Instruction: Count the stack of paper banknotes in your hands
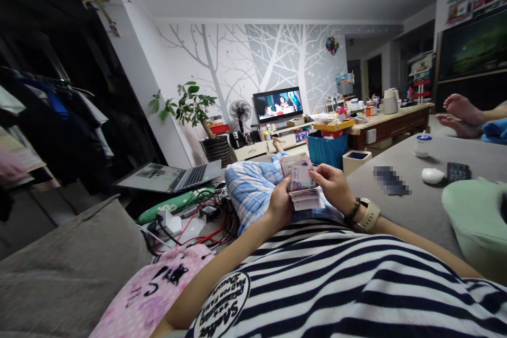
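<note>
A stack of purplish banknotes (300,177) is held above my lap, over blue plaid trousers (249,182). My left hand (282,202) is closed around the stack's left side, with the thumb across the front. At the upper right edge, my right hand (335,187) pinches a banknote between thumb and fingers. Several note ends fan out below the front ones. On my right wrist are a pale watch (369,215) and a dark bead bracelet (351,211).
To the left, an open laptop (170,177) stands beside tangled cables (214,216) and a pink blanket (158,290). A white mouse (433,175), a small keypad (458,171) and a lidded jar (423,145) lie on the grey sofa (396,158). Another person's feet (461,116) rest at the right.
</note>
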Motion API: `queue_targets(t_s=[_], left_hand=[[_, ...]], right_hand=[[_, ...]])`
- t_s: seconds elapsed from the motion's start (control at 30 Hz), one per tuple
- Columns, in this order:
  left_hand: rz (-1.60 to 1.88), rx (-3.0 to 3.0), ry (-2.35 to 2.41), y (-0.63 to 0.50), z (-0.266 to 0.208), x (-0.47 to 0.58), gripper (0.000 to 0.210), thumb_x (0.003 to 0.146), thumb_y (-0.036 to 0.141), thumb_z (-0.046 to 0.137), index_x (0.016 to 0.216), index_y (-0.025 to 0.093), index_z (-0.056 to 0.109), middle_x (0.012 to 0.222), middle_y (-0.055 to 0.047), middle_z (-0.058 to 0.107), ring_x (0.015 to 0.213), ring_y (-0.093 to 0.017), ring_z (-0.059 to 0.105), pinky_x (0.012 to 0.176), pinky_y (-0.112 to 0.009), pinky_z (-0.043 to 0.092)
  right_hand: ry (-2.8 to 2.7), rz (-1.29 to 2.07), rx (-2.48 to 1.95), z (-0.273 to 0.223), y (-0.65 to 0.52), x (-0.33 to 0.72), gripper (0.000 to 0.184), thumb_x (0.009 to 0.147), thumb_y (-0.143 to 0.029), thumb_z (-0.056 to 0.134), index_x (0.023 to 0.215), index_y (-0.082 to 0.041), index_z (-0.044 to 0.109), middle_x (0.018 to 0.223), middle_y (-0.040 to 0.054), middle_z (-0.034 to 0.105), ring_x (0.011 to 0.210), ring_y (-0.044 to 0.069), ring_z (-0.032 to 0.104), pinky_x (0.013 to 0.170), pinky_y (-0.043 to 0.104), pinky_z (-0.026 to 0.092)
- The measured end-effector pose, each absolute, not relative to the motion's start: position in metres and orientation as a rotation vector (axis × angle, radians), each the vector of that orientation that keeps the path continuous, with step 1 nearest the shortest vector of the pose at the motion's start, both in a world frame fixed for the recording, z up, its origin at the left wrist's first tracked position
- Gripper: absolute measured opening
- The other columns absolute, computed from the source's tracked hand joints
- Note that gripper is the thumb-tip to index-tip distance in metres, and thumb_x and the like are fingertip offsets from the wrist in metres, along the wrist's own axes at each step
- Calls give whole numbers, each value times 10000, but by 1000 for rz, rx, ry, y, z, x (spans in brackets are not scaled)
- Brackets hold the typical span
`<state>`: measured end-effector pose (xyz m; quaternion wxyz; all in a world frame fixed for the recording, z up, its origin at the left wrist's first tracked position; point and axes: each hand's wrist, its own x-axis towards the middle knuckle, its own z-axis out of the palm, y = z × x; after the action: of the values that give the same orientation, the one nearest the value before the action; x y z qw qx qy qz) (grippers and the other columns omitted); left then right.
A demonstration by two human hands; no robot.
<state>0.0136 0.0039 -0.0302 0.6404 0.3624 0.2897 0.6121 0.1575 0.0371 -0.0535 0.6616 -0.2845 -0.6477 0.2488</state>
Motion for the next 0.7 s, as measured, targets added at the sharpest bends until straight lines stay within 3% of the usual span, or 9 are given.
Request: queue_targets(t_s=[0.4,0.7], left_hand=[[1441,806,668,1,-28,18,318,946,214,468,1084,101,731,943,-123,794,935,-273,765,887,-385,601],[1378,853,629,7,-34,16,318,872,272,579,1109,117,726,950,-112,798,885,-280,764,868,-396,596]], right_hand=[[-1461,622,-591,-48,28,158,432,829,-579,684,638,-221,532,593,-24,469,582,140,394,565,292,337],[-1459,664,-549,-45,23,157,413,836,-580,685,670,-216,578,596,-23,488,575,139,414,550,290,340]])
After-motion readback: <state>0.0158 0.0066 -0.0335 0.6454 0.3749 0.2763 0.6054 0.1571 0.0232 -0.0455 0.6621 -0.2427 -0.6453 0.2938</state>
